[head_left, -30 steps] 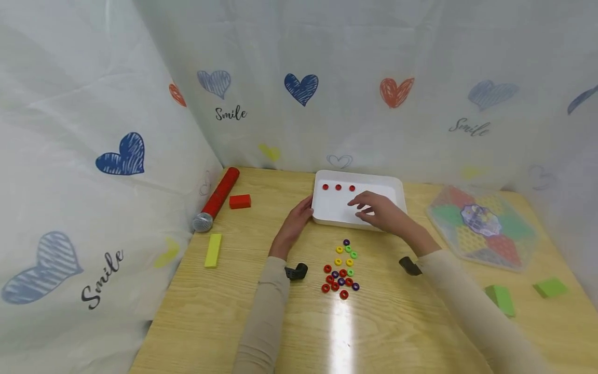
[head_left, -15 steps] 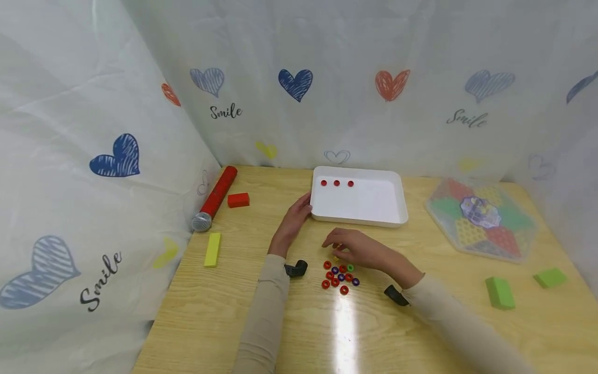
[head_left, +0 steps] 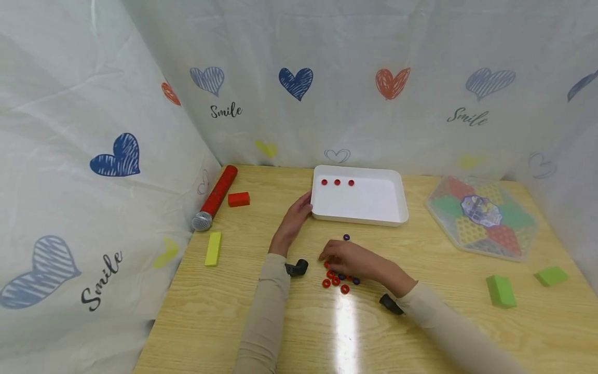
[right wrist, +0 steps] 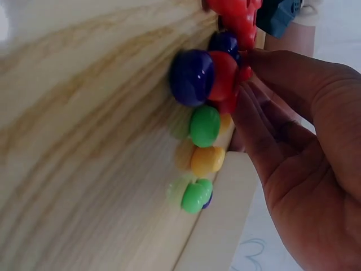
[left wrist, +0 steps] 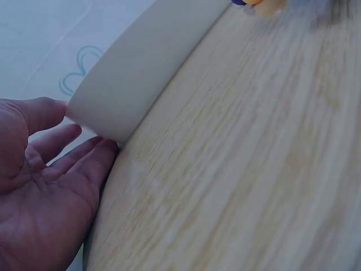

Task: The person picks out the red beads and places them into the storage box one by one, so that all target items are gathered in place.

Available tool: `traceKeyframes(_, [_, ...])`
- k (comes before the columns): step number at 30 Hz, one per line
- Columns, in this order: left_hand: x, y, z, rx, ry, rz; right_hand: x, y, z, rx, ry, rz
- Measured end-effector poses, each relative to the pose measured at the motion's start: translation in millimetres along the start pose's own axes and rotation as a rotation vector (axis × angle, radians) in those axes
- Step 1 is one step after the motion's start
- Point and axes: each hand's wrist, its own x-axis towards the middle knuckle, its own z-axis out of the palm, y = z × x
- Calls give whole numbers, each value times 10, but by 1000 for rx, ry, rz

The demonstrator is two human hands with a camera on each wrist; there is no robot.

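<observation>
Right hand (head_left: 357,261) sits curled over the bead pile (head_left: 340,280) on the worktop (head_left: 261,311); whether its grip holds a bead, cannot tell. Left hand (head_left: 295,221) relaxed, fingers against white tray (head_left: 402,200). Risk: knuckles scatter beads, rolling away.

Light: I see bright, even light, probably from overhead.
Glare: a white streak on the pale wooden table (head_left: 343,322).
Shadows: soft and faint.
Edges: my head view bends outward.
Focus: the small coloured plastic rings (right wrist: 206,127) look blurred.
</observation>
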Motion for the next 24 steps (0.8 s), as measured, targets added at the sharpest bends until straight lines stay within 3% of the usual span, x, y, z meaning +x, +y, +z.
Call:
traceKeyframes(10, [1,21,17,-8,6,-12,11,28,99,-42,30,-26])
traceKeyframes(24, [-12,12,24,-44,14,0,4,-154,97,-99,39,19])
